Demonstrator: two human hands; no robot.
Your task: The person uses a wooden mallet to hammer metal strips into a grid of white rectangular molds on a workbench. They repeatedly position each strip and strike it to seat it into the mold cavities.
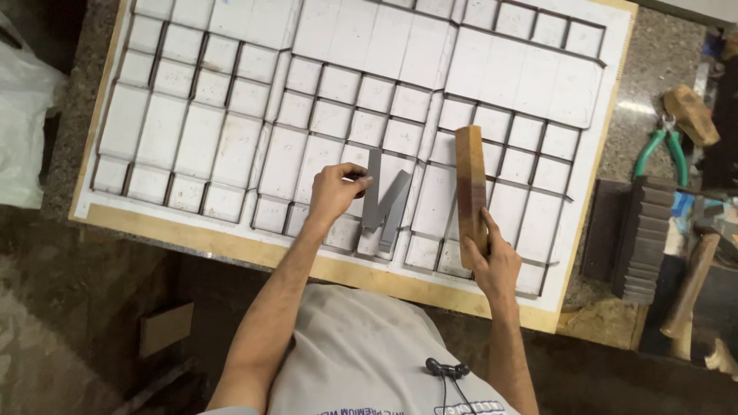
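Near the front edge of the white board, the right hand grips a wooden block that stands up tall, its long side pointing away, maybe ready to tap. The left hand pinches a bent grey metal strip, likely steadying it; it runs front to back.

Bent grey metal strip, folded into a zigzag, stands on edge on the white gridded board, pinched at its upper end. Long brown wooden block, upright, slightly tilted, just right of the strip, gripped at its lower end.
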